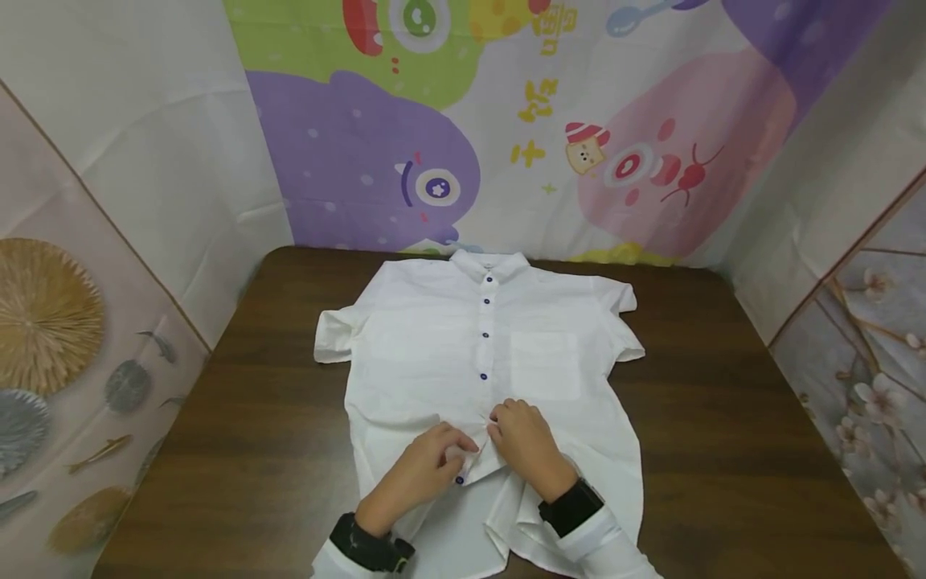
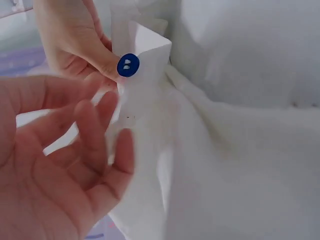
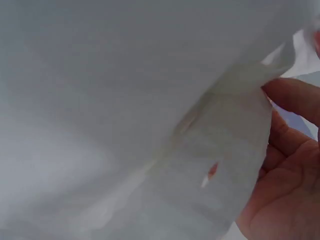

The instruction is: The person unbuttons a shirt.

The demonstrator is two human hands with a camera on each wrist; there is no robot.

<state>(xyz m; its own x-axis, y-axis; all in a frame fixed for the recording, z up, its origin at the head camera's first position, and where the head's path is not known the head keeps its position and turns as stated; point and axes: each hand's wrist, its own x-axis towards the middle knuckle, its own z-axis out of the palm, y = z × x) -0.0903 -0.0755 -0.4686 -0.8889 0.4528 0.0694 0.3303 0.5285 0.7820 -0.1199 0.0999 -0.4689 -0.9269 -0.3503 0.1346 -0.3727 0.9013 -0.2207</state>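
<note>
Shirt (image 1: 448,354) hem cut off below, right hand (image 3: 280,175) fingertips hidden behind fabric

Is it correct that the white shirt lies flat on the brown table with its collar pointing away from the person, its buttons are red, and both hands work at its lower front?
Not entirely. The buttons are dark blue, not red, as the left wrist view shows. The white shirt does lie on the brown table, collar away, with the left hand and right hand at its lower front.
</note>
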